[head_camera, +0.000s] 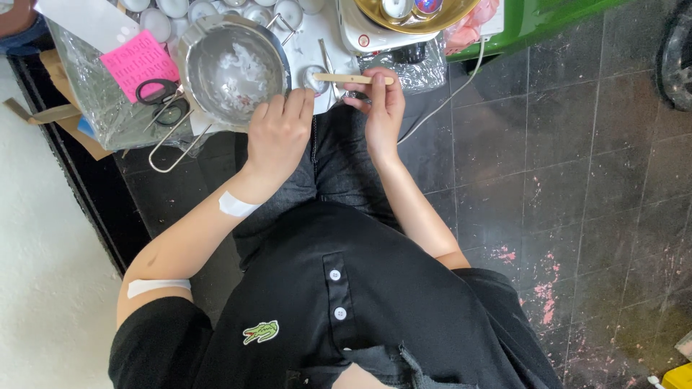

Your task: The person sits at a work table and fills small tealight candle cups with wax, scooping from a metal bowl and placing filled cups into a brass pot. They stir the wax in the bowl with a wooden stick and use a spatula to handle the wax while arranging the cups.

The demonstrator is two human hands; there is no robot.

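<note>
Head view: right hand [378, 108] pinches wooden stick [353, 78]; left hand [277, 130] beside metal bowl [232, 68].

A pink square paper label [139, 63] with writing lies at the upper left, on clear shiny plastic wrap [86, 101].

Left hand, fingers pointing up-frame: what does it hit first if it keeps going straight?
Likely the metal pot: the left hand already sits at its near rim, fingertips pointing towards it. Contact is unclear from above.
</note>
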